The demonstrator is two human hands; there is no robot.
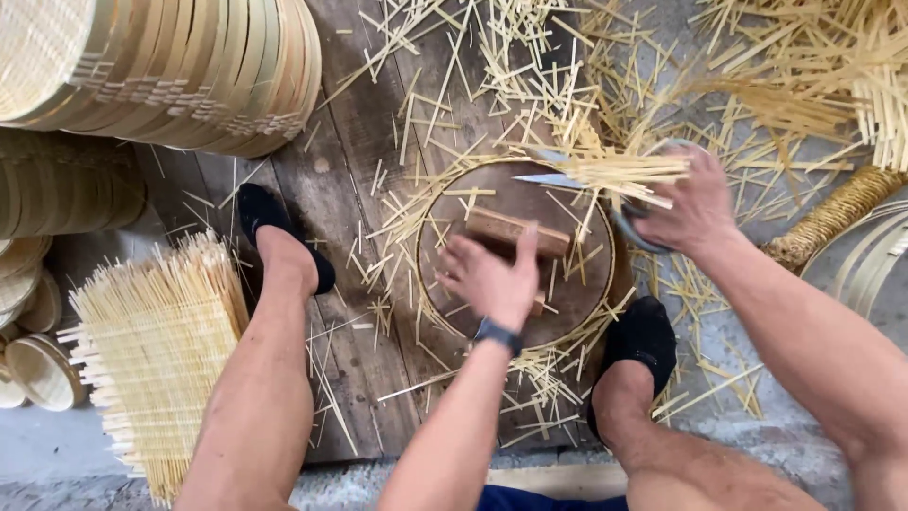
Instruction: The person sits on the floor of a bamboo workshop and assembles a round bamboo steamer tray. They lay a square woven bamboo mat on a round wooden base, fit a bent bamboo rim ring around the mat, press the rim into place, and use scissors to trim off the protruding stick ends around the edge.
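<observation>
At the centre of the frame lies a round dark wooden block ringed by a thin bamboo hoop (445, 312), holding a small rectangular brown wooden block (506, 230) and a few loose slivers. The left hand (487, 276) rests over that small block, fingers curled loosely on it. To the right, the right hand (695, 208) is closed around the handles of grey metal shears (558, 178), whose blades bite into a flat bundle of pale bamboo strips (624, 172). Cut bamboo slivers (454, 85) litter the planks. In the upper left, stacked round woven bamboo steamer trays (180, 71) lean; a woven mat of bamboo slats (161, 350) lies lower left.
</observation>
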